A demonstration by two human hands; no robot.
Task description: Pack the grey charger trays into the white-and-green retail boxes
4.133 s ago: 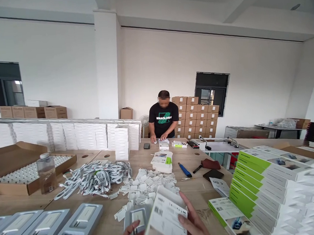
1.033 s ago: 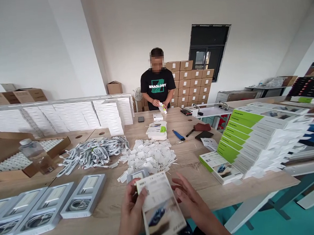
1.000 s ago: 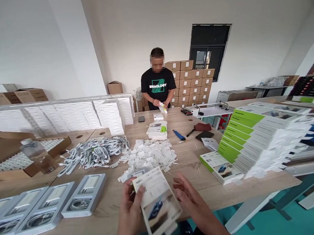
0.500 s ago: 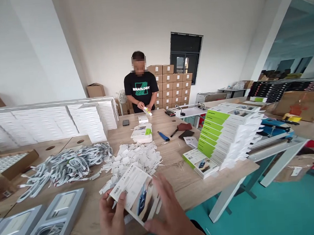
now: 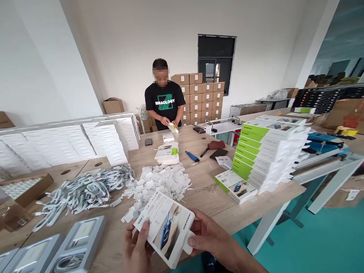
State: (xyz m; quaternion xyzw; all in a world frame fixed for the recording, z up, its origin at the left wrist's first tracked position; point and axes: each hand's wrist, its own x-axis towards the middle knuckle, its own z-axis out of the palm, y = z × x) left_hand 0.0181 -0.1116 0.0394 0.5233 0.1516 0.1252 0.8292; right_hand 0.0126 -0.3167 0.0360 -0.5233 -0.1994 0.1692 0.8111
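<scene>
Both my hands hold a white printed product box [image 5: 165, 227] tilted above the near edge of the wooden table [image 5: 204, 193]. My left hand [image 5: 136, 256] grips its left end with the thumb on top. My right hand [image 5: 208, 238] pinches the open flap at its right end. Just beyond the box lies a heap of small white tags [image 5: 158, 184]. Grey trays with coiled cables [image 5: 73, 250] lie to the left.
A pile of white cables [image 5: 80, 193] lies at left, white box stacks [image 5: 60, 141] behind it. A slanted stack of green-and-white boxes [image 5: 268, 151] stands at right. A person in a black shirt [image 5: 164, 102] works at the far end. Teal floor shows to the right.
The view swung right, then settled. The box turned from upright to sideways in my hands, and my right hand moved from its face to the right end flap.
</scene>
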